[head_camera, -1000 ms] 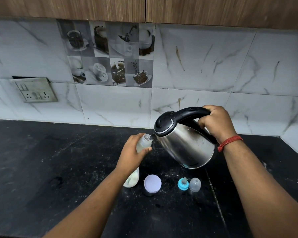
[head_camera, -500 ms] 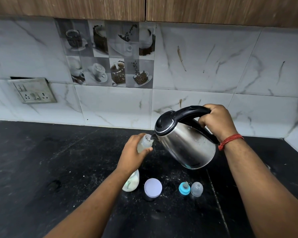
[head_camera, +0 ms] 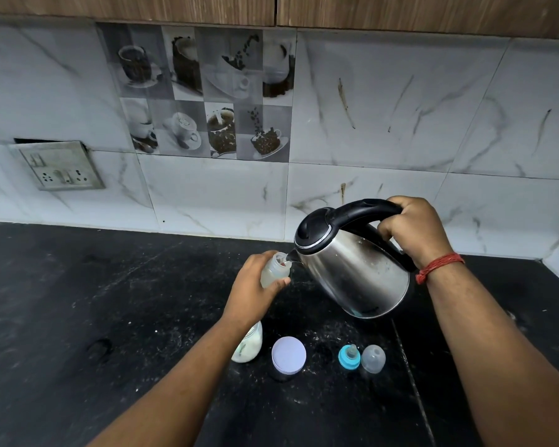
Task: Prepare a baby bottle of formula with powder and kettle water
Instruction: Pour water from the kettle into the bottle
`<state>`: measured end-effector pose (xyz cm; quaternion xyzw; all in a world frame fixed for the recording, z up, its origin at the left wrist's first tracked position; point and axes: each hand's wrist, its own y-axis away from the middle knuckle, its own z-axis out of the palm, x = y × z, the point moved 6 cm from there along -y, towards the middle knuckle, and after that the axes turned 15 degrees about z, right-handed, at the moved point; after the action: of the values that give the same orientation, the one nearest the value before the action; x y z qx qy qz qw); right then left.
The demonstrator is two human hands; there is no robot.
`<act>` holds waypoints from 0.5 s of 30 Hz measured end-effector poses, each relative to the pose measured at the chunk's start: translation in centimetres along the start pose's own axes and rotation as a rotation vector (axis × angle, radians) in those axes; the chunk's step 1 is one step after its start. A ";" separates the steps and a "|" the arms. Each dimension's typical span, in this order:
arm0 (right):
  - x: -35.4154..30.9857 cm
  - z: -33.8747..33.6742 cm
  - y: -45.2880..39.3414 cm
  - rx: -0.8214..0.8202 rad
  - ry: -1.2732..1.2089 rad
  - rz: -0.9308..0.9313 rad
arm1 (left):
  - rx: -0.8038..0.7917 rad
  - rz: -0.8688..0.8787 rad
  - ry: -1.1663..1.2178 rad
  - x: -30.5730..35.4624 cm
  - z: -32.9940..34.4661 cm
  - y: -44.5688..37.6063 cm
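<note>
Almost nothing has moved: the right hand [head_camera: 413, 230] still grips the tipped kettle [head_camera: 352, 269] so its spout meets the bottle [head_camera: 276, 267], gripped steady in the left hand [head_camera: 255, 291], to catch water without spilling.

A small baby bottle [head_camera: 275, 269] was gripped in the left hand [head_camera: 254, 290] above a black counter [head_camera: 78, 301]. A steel kettle [head_camera: 352, 269] was held by its black handle in the right hand [head_camera: 413, 230] and tilted, its spout touching the bottle's mouth. On the counter below were seen a jar of white powder [head_camera: 249, 348], a round lid [head_camera: 288, 354], a blue-ringed teat [head_camera: 349, 357] and a clear cap [head_camera: 373, 358].
</note>
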<state>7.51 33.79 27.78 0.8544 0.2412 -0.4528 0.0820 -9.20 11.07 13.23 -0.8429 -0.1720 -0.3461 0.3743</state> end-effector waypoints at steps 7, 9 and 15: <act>-0.1 0.2 -0.6 -0.003 0.036 0.002 | -0.015 -0.012 0.002 -0.5 0.6 -0.3; -0.1 0.2 -0.7 -0.007 0.036 0.005 | -0.014 -0.013 0.007 -0.5 0.7 -0.5; 0.7 0.3 -1.0 -0.029 -0.051 0.047 | 0.002 -0.022 0.045 -0.8 0.9 -0.8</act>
<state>7.18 34.80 27.11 0.8468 0.2255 -0.4687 0.1113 -9.80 12.24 12.60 -0.8325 -0.1731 -0.3691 0.3752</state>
